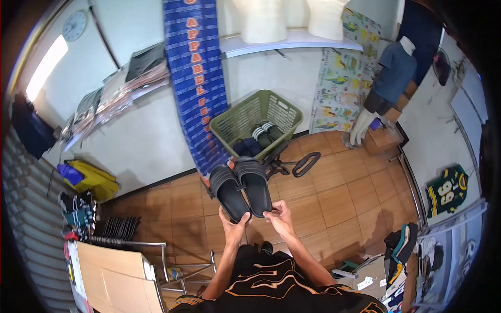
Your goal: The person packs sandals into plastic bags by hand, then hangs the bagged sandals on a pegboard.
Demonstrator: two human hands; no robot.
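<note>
A pair of black slide sandals is held out in front of me, toes pointing away. My left hand [236, 225] grips the heel of the left slide [232, 198], thumb on top. The heel of the right slide [255, 190] is pinched by my right hand [279, 216]. The two slides lie side by side, their straps nearly touching. Just beyond them stands a green plastic basket [222, 133]. Inside it are dark slides with white stripes [267, 133] and a dark navy pair [247, 147].
A black handle [306, 165] juts out by the basket over the tiled floor [334, 208]. A blue banner [195, 78] hangs behind. Dressed mannequin [389, 78] and cardboard box [383, 140] stand right. A cardboard-topped rack [115, 276] is near left; folded clothes [399, 250] lie near right.
</note>
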